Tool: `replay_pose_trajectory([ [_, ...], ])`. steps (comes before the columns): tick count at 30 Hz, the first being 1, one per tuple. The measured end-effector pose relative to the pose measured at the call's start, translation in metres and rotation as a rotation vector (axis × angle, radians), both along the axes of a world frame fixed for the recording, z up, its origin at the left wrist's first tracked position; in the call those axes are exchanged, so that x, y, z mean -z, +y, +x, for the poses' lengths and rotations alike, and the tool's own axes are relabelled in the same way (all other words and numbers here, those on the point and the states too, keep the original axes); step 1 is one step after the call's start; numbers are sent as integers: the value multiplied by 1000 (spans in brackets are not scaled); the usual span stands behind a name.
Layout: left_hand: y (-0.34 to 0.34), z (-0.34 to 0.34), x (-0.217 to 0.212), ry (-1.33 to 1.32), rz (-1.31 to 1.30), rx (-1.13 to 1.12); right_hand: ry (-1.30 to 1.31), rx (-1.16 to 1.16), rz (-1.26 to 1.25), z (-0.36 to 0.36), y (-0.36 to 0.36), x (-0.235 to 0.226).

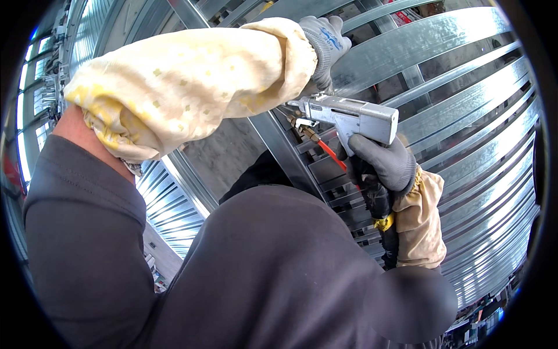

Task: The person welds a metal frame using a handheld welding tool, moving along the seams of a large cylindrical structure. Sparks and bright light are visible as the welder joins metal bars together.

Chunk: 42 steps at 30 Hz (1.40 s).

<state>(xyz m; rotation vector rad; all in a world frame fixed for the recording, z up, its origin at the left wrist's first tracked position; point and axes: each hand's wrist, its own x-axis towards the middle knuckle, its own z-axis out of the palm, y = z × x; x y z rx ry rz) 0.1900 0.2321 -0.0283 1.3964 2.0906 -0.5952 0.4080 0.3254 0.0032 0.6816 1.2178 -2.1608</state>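
Right hand: my fingers are closed around the handle of the silver gun-shaped tool | Tool: above the metal slats, long axis nearly sideways, nose to my left | Left hand: just beyond the nose (its finger closure I cannot tell) | Containers: I can make out none

Toward the far left, can see bright window panes bending along the rim, with a blurred red patch near them. Lower down, can see grey floor, dull and slightly mottled. At lower left, find ribbed silvery metal catching the light. At upper right, glimpse something red, partly hidden. At lower right, notice small clutter, too tiny to tell apart.
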Motion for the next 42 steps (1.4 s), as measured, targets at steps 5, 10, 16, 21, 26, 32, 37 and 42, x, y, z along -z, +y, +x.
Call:
replay_pose_trajectory([
  [5,1,1,-3,2,-2,-16,-5,-34,31,-1,1,-3],
  [10,-2,-1,1,12,24,-21,49,-24,32,1,0,2],
  [16,-1,-1,5,19,16,-11,35,-19,55,-2,0,-10],
  [21,-1,0,3,31,21,-11,27,-61,67,5,1,-1],
  [26,0,-1,0,-10,29,-34,-20,-69,45,4,2,-9],
  [32,-2,0,1,6,36,-12,16,-97,55,6,4,-9],
  [37,-1,-2,1,-7,18,5,12,-92,73,8,3,-13],
  [42,-1,-1,-1,-6,11,11,-43,-90,80,7,2,-18],
])
